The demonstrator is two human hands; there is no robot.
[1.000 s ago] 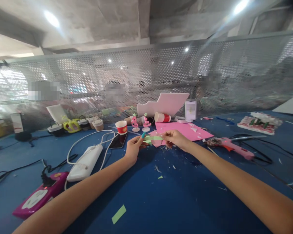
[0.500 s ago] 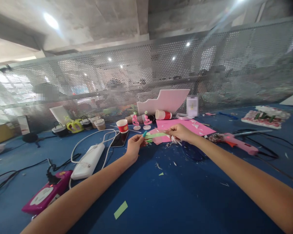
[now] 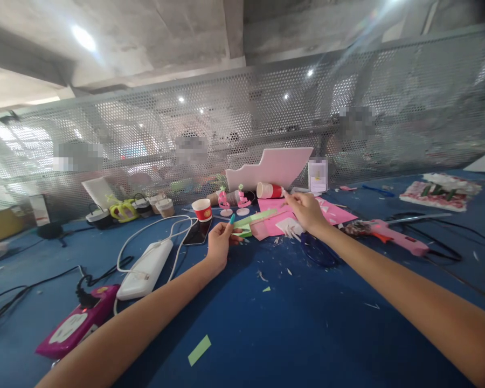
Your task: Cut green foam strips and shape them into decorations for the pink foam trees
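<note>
My left hand (image 3: 220, 240) is closed in a pinch on one end of a long light-green paper strip (image 3: 261, 215). A bright blue cover or tip (image 3: 231, 219) shows at its thumb. Just below the strip, by those fingers, is a brighter green piece (image 3: 244, 230). My right hand (image 3: 305, 210) hovers over a pink sheet (image 3: 343, 215), its fingertips pinched near the strip's far end; whether they hold anything is too small to make out. White scraps (image 3: 290, 227) lie beneath it. A loose light-green paper piece (image 3: 199, 350) lies near the front.
Beyond my hands stand a red paper cup (image 3: 202, 210), two small pink spiral ornaments (image 3: 224, 200) and stacked cups (image 3: 270, 190). A pink glue gun (image 3: 404, 238) lies right. To the left are a white power bank-like block (image 3: 147, 269) with cables and a magenta box (image 3: 78, 323).
My right hand has moved slightly up and away from my left, further along the strip. My left hand has shifted a little left and down, still pinching the strip.
</note>
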